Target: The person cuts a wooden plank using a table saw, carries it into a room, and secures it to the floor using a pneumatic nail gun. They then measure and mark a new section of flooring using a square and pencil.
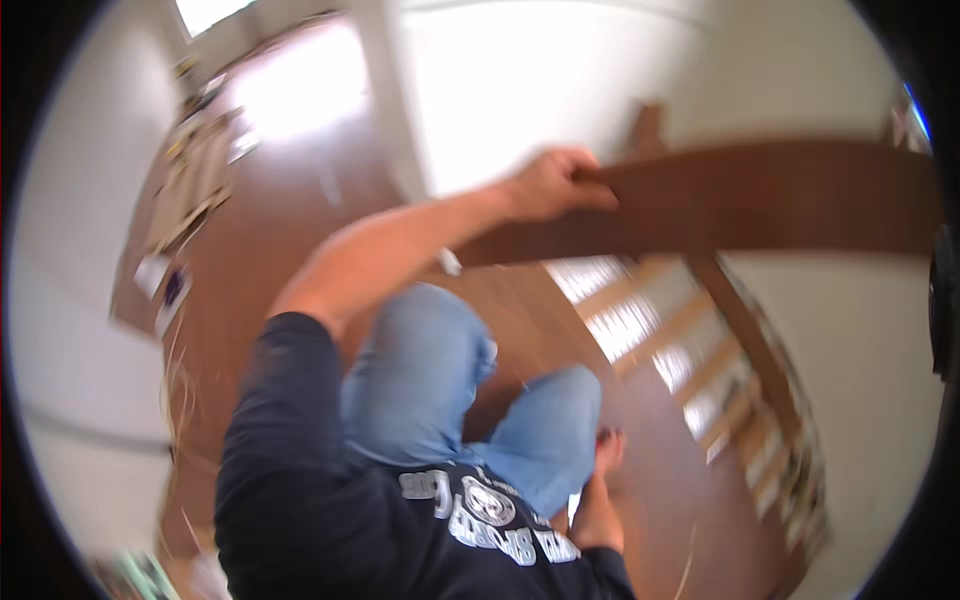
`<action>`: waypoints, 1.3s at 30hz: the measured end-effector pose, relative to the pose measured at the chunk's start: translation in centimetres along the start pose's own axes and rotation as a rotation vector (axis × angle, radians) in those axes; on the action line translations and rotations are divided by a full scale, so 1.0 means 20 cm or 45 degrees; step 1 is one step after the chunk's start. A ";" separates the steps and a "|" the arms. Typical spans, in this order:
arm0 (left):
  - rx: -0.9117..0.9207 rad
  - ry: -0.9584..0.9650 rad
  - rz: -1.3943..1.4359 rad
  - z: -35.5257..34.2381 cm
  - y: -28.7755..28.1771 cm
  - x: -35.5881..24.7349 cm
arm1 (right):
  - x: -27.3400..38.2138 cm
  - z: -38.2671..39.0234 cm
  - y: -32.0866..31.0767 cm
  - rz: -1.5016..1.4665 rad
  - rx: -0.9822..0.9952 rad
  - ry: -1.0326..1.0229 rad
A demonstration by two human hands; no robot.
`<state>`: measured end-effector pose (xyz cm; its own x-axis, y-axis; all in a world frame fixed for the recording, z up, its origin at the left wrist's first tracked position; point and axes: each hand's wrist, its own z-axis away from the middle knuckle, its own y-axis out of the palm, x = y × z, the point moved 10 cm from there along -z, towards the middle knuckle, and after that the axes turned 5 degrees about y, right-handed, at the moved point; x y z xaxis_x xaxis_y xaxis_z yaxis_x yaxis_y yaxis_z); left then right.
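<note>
My left hand (562, 184) is closed around the edge of a long brown plank (770, 200). The plank is raised in front of me, stretching off to the right with a slight bend from the lens. My right hand (608, 455) is low beside my right knee, its fingers curled. A small dark patch shows at the fingers, too blurred to name. Below lies the reddish-brown wood floor (530, 305), with my bent knees in jeans over it.
To the right, a row of tan slats (650, 330) with white patches between them runs along the floor beside a brown strip (755, 340). Flat tan cardboard pieces (195, 175) lie along the left wall. Thin pale cords (178, 385) trail below them.
</note>
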<state>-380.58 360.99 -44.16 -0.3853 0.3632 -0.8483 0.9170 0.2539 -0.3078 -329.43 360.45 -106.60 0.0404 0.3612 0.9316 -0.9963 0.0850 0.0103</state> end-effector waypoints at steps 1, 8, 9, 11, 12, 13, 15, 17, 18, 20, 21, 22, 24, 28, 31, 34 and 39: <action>-0.001 -0.004 0.199 -0.06 0.02 -0.04 | 0.18 0.11 0.15 0.730 0.092 -0.326; 0.008 0.107 0.864 -0.53 0.54 -0.50 | 0.79 0.08 -0.11 0.104 -0.250 -0.374; 0.008 0.055 0.823 -0.55 0.55 -0.47 | 1.17 0.20 0.14 -0.227 -0.146 -0.539; 0.105 0.168 0.907 -0.59 0.66 -0.53 | 1.97 0.47 0.40 -0.200 0.051 -0.884; 0.155 0.155 0.932 -0.61 0.73 -0.51 | 2.32 0.64 0.50 -0.078 0.060 -1.066; 0.208 0.145 0.971 -0.63 0.83 -0.48 | 2.55 0.72 0.53 -0.080 0.096 -1.157; 0.262 0.221 1.215 -0.62 0.98 -0.49 | 2.88 0.76 0.63 -0.129 0.141 -1.219; 0.194 0.159 1.147 -0.58 1.16 -0.35 | 2.85 0.55 0.39 -0.053 -0.148 -1.062; 0.138 0.148 1.064 -0.57 1.25 -0.27 | 2.85 0.45 0.26 0.033 -0.278 -1.007; 0.280 0.041 1.129 -0.51 1.36 -0.14 | 2.83 0.40 0.23 0.300 -0.406 -1.020; 0.439 -0.021 0.970 -0.50 1.41 -0.06 | 2.82 0.43 0.20 0.430 -0.477 -1.046; 0.427 -0.033 0.975 -0.53 1.38 0.01 | 2.76 0.42 0.10 0.581 -0.524 -1.026; 0.317 -0.003 1.132 -0.61 1.31 0.13 | 2.58 0.42 -0.26 0.933 -0.598 -0.924; 0.128 -0.433 1.661 -0.51 1.33 0.99 | 2.23 0.36 -0.33 1.381 -0.502 -0.785; 0.091 -1.256 1.441 0.18 1.56 1.72 | 1.91 0.14 -0.41 1.626 -0.283 -0.463; 0.306 -1.572 1.048 0.63 1.48 2.08 | 1.67 -0.09 -0.25 1.651 -0.093 -0.392; 0.284 -1.773 0.620 0.79 1.21 2.49 | 1.32 -0.55 0.06 1.642 0.212 -0.434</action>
<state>-375.90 371.11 -100.57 0.2433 -0.7885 -0.5649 0.9693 0.1768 0.1707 -328.75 380.21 -85.95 -0.9232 -0.1524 0.3529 -0.3071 -0.2599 -0.9155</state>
